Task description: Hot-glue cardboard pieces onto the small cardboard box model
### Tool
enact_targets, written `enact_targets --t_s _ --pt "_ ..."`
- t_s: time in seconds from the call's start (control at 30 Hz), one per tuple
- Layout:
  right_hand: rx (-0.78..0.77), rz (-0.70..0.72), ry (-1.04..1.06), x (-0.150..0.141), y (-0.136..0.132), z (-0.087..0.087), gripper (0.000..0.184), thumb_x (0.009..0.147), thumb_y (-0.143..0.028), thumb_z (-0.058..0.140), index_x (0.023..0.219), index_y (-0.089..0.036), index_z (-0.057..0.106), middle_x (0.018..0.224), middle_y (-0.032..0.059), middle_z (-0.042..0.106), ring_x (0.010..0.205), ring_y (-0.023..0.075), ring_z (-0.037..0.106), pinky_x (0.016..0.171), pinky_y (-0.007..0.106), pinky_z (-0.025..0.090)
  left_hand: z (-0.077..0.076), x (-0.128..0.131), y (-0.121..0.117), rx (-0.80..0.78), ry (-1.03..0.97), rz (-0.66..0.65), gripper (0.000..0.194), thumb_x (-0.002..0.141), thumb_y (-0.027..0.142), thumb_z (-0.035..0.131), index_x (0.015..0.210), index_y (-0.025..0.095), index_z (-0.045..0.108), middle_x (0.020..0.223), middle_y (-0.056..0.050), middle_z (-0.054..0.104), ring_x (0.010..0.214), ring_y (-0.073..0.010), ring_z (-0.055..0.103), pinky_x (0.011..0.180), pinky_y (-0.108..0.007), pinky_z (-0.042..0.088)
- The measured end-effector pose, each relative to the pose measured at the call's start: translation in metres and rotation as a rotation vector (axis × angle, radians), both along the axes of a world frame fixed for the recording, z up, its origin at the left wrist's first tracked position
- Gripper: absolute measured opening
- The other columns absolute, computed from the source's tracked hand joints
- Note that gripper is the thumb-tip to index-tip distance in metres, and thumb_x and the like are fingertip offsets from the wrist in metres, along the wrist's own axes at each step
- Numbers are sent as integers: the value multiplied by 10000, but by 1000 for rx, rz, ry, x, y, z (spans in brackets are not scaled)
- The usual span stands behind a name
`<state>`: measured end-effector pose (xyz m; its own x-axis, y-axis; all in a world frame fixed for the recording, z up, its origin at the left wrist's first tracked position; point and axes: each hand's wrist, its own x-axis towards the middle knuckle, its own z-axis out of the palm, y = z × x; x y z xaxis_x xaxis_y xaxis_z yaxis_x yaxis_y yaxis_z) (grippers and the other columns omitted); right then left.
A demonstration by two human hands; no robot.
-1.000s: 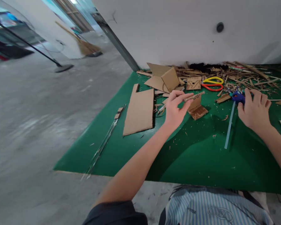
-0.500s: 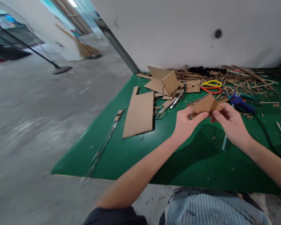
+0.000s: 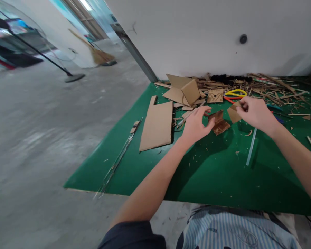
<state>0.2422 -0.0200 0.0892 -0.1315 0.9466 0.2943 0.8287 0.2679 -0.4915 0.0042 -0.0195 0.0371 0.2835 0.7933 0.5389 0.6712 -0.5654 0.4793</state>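
My left hand (image 3: 197,126) is open, its thumb and fingers apart, beside a small folded piece of brown cardboard (image 3: 219,123) with a torn-looking surface. The thumb tip is close to that piece's left edge; I cannot tell whether they touch. My right hand (image 3: 256,114) pinches a small flat cardboard piece (image 3: 234,112) at its upper right corner. Behind it are scissors (image 3: 235,93) with yellow and orange handles, partly covered. The glue gun is mostly hidden by my right hand, and a clear glue stick (image 3: 252,147) shows below the wrist.
A larger cardboard sheet (image 3: 158,126) and thin metal strips (image 3: 119,155) lie left on the green table (image 3: 209,180). Bent cardboard (image 3: 190,91), a square cardboard piece (image 3: 215,96) and a heap of scraps (image 3: 272,86) lie along the wall (image 3: 197,34).
My hands have moved apart. The cardboard held between them is now two pieces: a flat one in my right hand, a folded one beside my opened left hand.
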Motion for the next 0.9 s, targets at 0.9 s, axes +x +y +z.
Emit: enact_targets --t_s 0.9 --pt "83 95 -285 -35 10 -29 219 928 -238 472 935 -171 680 899 124 713 809 261 644 680 353 438 -3 4 3 -125 89 66 190 883 213 537 1013 204 675 927 -44 752 751 -172 691 704 -280 506"
